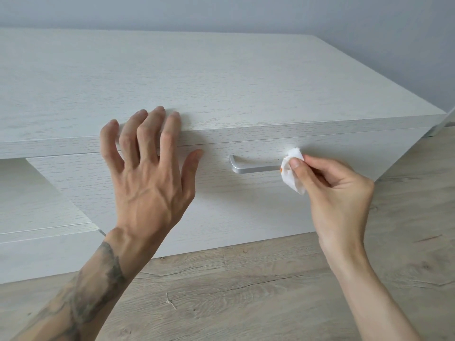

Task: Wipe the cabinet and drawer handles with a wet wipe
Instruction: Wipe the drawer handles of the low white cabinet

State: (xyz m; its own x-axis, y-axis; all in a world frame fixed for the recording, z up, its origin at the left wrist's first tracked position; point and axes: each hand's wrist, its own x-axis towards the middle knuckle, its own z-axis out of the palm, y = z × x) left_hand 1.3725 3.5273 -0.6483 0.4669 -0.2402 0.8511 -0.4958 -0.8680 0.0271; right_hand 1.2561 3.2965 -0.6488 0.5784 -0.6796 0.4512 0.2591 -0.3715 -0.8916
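A low, pale grey wood-grain cabinet (221, 77) is seen on a light wooden plank floor (246, 291). A crumpled white wet wipe (291, 173), marked with a small orange spot, is pinched between the thumb and fingers of the right hand (337, 193) and is pressed against the right end of the brushed silver metal bar handle (253, 167) on the drawer front (221, 205). The left hand (150, 178) is spread open, its fingertips laid over the front edge of the cabinet top, its thumb against the drawer front. A dark tattoo (93, 296) is seen on the left forearm.
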